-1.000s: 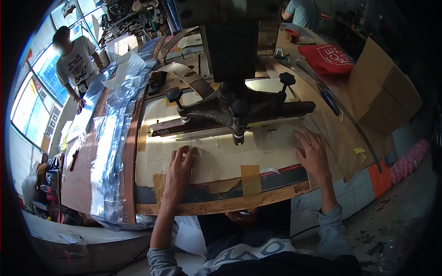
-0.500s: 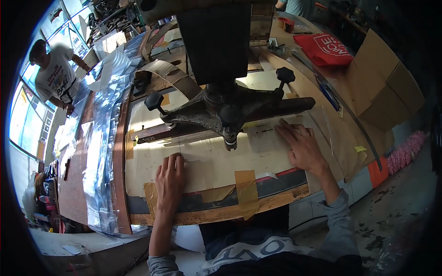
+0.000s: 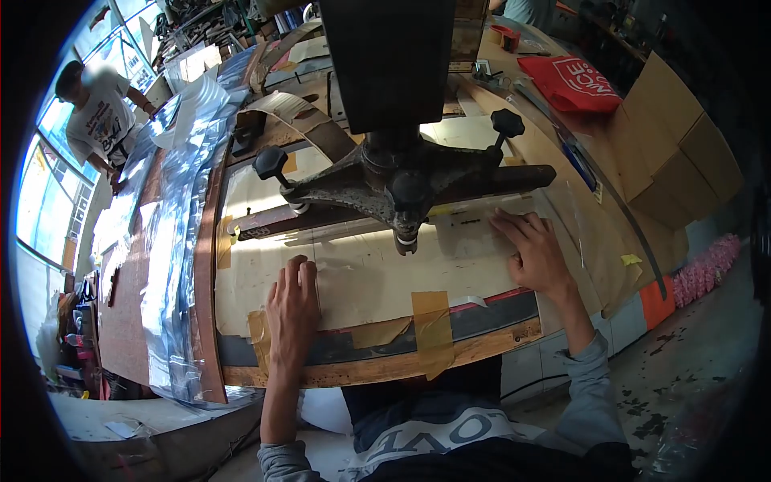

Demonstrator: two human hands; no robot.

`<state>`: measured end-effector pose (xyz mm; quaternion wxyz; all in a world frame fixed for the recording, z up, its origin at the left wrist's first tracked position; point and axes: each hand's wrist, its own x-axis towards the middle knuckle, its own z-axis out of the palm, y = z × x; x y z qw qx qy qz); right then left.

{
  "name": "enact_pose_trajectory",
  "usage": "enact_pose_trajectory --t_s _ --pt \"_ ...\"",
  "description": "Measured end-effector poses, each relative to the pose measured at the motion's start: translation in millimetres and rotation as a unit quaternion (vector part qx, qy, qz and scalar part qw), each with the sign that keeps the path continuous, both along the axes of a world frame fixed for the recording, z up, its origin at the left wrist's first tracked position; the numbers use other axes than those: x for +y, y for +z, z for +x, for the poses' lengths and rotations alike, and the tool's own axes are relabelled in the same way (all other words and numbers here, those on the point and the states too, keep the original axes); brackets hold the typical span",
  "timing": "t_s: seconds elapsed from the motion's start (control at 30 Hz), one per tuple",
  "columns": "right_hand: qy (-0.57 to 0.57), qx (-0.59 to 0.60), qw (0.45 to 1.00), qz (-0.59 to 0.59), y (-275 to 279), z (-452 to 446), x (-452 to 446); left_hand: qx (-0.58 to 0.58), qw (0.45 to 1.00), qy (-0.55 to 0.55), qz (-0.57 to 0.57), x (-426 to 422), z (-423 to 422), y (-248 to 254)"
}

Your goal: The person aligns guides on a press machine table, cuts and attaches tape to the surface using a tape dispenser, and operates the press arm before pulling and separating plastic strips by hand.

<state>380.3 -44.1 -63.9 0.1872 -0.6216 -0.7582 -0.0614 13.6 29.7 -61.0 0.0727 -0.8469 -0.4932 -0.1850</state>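
A pale sheet lies on the bench under a black metal press head with a long bar. My left hand rests on the sheet's left part, fingers a little apart, holding nothing visible. My right hand lies on the right part, palm down, fingers spread, beside small dark marks on the surface. A clear film seems to lie over the sheet; its outline is faint. Brown tape crosses the near edge between my hands.
Clear plastic sheets lie at the left, where another person stands. A red bag and an open cardboard box are at the right. A curved brown strip rises behind the press.
My right hand has shifted left over the sheet, its fingers spread near the dark marks. My left hand has stayed on the left part. The camera view has also shifted.
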Motion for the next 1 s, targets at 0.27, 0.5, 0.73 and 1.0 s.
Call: enact_pose_trajectory --t_s 0.27,0.5,0.73,1.0 --pt "-0.009 -0.005 0.997 0.071 -4 20 -1 -0.146 0.984 0.024 -0.098 -2 3 4" --pt "-0.039 0.022 0.992 0.116 -4 25 -5 -0.188 0.974 -0.001 -0.129 -11 -1 5" --pt "-0.031 0.044 0.99 0.132 -4 21 -4 -0.203 0.97 -0.061 -0.119 -28 -9 -10" --pt "-0.1 0.074 0.987 0.102 1 17 0 -0.166 0.973 -0.06 -0.149 -29 -9 -5"
